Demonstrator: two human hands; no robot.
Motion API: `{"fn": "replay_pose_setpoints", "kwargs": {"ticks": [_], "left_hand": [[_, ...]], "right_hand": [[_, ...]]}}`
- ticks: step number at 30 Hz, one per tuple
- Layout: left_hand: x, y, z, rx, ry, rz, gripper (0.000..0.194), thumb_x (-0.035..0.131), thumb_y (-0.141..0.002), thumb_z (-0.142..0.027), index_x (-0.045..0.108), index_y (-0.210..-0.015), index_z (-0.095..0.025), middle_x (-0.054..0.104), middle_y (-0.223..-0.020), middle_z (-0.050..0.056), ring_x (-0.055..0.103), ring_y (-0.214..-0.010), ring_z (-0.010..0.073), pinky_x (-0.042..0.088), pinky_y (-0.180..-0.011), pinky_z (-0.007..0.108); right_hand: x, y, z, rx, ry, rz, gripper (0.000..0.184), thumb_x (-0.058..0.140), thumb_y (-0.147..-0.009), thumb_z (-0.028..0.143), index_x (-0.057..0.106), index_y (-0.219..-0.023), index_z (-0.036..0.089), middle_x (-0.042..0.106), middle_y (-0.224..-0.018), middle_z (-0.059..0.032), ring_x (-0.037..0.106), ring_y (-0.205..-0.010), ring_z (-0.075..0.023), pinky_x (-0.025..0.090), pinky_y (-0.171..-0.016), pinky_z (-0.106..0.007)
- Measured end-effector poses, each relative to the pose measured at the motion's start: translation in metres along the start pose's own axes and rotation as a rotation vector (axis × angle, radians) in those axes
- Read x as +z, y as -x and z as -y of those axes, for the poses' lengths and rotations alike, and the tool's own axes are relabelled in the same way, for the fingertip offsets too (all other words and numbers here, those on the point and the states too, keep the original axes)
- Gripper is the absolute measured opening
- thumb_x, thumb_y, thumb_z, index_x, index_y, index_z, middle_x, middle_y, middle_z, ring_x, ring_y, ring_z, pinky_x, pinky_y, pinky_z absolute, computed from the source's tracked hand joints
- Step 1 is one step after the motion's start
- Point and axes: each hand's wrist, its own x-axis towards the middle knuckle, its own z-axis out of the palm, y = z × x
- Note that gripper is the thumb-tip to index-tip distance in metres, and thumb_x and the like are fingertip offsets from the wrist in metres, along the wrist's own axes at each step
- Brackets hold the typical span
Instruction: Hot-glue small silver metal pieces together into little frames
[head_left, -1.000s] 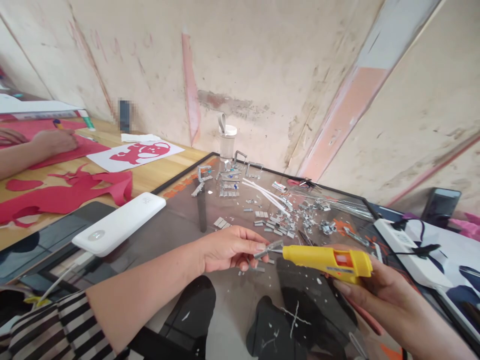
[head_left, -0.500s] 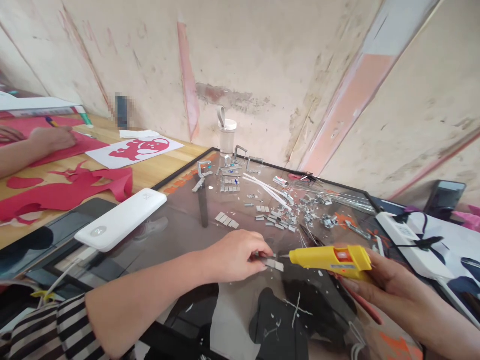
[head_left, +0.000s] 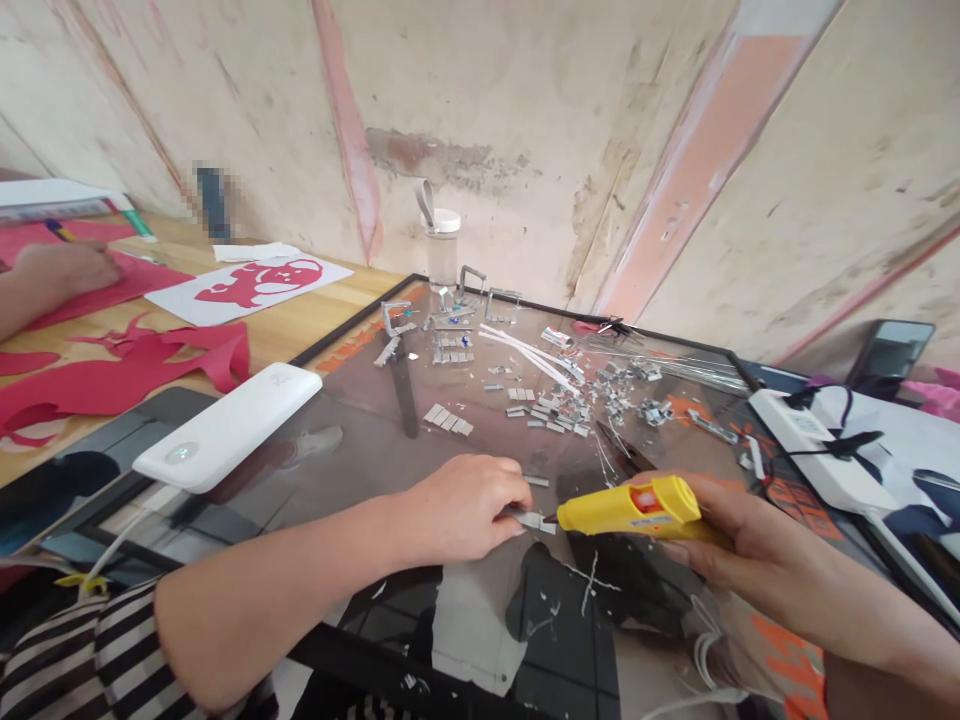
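Note:
My left hand (head_left: 469, 508) pinches one end of a small flat grey strip of joined pieces (head_left: 537, 522) just above the dark glass tabletop. In my right hand (head_left: 739, 530) is a yellow hot glue gun (head_left: 631, 508), its nozzle pointing left with the tip at the strip's right end. Whether tip and strip touch, I cannot tell. A single thin grey piece (head_left: 536, 481) lies just beyond my left fingers. Farther off are a row of grey pieces (head_left: 448, 419) and a heap of loose grey pieces (head_left: 559, 410).
Small grey bracket-shaped assemblies (head_left: 454, 345) stand near a lidded clear cup (head_left: 442, 250). White strips (head_left: 529, 357) and dark-handled pliers (head_left: 626, 452) lie mid-table. A white power bank (head_left: 229, 428) is at left, a power strip (head_left: 814, 460) at right. Another person's hand (head_left: 67, 272) works on red sheets.
The glue gun has moved left, bringing its nozzle to the strip. A thin grey piece now shows apart beyond my left fingers. The whole view has shifted slightly.

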Motion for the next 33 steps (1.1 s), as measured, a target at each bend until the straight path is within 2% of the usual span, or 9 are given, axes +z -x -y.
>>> {"fn": "replay_pose_setpoints", "kwargs": {"ticks": [6,10,16,22,33], "left_hand": [[-0.0013,0.0028,-0.0024,-0.052,-0.065,0.018,0.009,0.059,-0.076,-0.021,0.065,-0.082,-0.020,0.059,-0.083,0.000,0.056,-0.068,0.0131,0.039,-0.060,0.024],[-0.0020,0.0035,-0.0031,-0.061,-0.105,0.035,0.010,0.060,-0.076,-0.022,0.065,-0.084,-0.020,0.059,-0.082,0.001,0.057,-0.070,0.0146,0.039,-0.059,0.025],[-0.0017,0.0026,-0.0039,-0.068,-0.126,0.061,0.011,0.057,-0.078,-0.022,0.067,-0.083,-0.020,0.059,-0.080,0.002,0.057,-0.069,0.0147,0.039,-0.058,0.025],[-0.0035,0.0022,-0.0064,-0.048,-0.147,0.063,0.012,0.055,-0.079,-0.021,0.066,-0.082,-0.019,0.059,-0.079,0.002,0.057,-0.069,0.0143,0.039,-0.057,0.024],[-0.0052,0.0046,-0.0085,0.011,-0.238,0.045,0.010,0.054,-0.077,-0.018,0.063,-0.075,-0.019,0.056,-0.076,0.001,0.057,-0.072,0.0155,0.041,-0.059,0.026]], "right_hand": [[0.0041,-0.0061,0.0023,-0.013,-0.002,0.069,0.032,0.053,-0.085,0.029,0.055,-0.116,0.024,0.067,-0.101,-0.0041,0.062,-0.087,-0.0214,0.051,-0.078,-0.032],[0.0055,-0.0072,0.0026,-0.025,0.018,0.059,0.037,0.053,-0.084,0.028,0.053,-0.121,0.026,0.067,-0.099,-0.0036,0.063,-0.086,-0.0210,0.051,-0.078,-0.031],[0.0083,-0.0098,0.0039,-0.024,0.071,0.040,0.035,0.055,-0.082,0.029,0.056,-0.117,0.026,0.068,-0.096,-0.0040,0.064,-0.085,-0.0220,0.053,-0.076,-0.033],[0.0098,-0.0105,0.0072,-0.023,0.079,0.084,0.036,0.052,-0.085,0.029,0.052,-0.122,0.027,0.067,-0.098,-0.0024,0.063,-0.088,-0.0199,0.052,-0.077,-0.029],[0.0106,-0.0107,0.0055,-0.025,0.075,0.079,0.038,0.052,-0.085,0.027,0.051,-0.123,0.028,0.067,-0.098,-0.0024,0.063,-0.087,-0.0200,0.052,-0.077,-0.030]]}}
